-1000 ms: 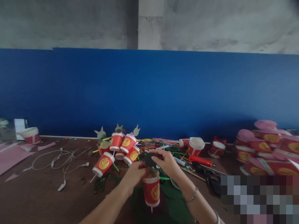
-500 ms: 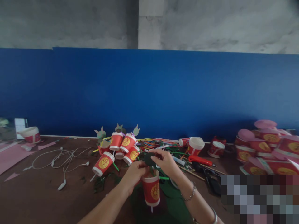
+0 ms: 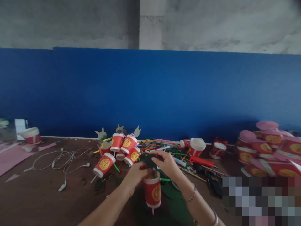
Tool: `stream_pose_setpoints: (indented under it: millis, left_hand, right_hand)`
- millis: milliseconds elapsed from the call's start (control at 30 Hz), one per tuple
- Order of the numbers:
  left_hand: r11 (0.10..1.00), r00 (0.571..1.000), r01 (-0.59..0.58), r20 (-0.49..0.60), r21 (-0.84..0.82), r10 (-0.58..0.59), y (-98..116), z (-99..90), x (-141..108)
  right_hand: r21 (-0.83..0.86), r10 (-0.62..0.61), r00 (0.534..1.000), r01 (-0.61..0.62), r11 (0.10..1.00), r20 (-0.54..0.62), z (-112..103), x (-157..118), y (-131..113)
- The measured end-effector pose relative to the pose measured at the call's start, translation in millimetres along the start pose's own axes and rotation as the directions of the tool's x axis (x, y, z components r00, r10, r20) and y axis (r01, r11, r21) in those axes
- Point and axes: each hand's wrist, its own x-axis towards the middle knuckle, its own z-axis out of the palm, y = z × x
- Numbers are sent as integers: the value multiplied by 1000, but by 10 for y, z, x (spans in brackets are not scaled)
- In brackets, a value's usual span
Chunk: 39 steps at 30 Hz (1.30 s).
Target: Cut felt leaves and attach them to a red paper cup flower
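A dark green paper cutout (image 3: 150, 161) is pinched between the thumb and fingers of my right hand (image 3: 164, 160), just above a red paper cup (image 3: 152, 193). From the left, my left hand (image 3: 138, 172) closes at the cutout's lower edge, by the cup's rim; its fingertips are partly hidden. The cup is upright with a gold emblem on its side. A green straw (image 3: 165, 180) sticks out to the right of it, and a white stick (image 3: 153, 211) pokes out below its base. Dark green paper (image 3: 175, 204) lies beneath.
Behind my left hand is a pile of red cups (image 3: 105, 164) with animal-ear cutouts. White earphones (image 3: 62, 186) lie at left. A red-handled tool (image 3: 202, 162), scissors (image 3: 215, 185) and loose straws lie right of centre. Pink-topped cups (image 3: 265, 147) are heaped far right, before a blue partition (image 3: 150, 91).
The dark green cutout has tilted slightly between my fingers. My hands and the cup stay in nearly the same place.
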Motion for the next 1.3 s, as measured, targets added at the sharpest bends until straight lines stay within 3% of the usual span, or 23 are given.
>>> stream_pose_setpoints:
  millis: [333, 600, 1300]
  left_hand:
    - [999, 1000, 6, -21, 33, -5, 15, 9, -21]
    - [1000, 999, -18, 30, 3, 18, 71, 59, -63]
    - [999, 999, -32, 38, -2, 32, 6, 22, -19]
  right_hand:
    - [4, 5, 1000, -5, 1000, -6, -2, -5, -30]
    - [76, 30, 998, -34, 997, 49, -12, -5, -27]
    - [28, 21, 999, -22, 999, 39, -28, -6, -66]
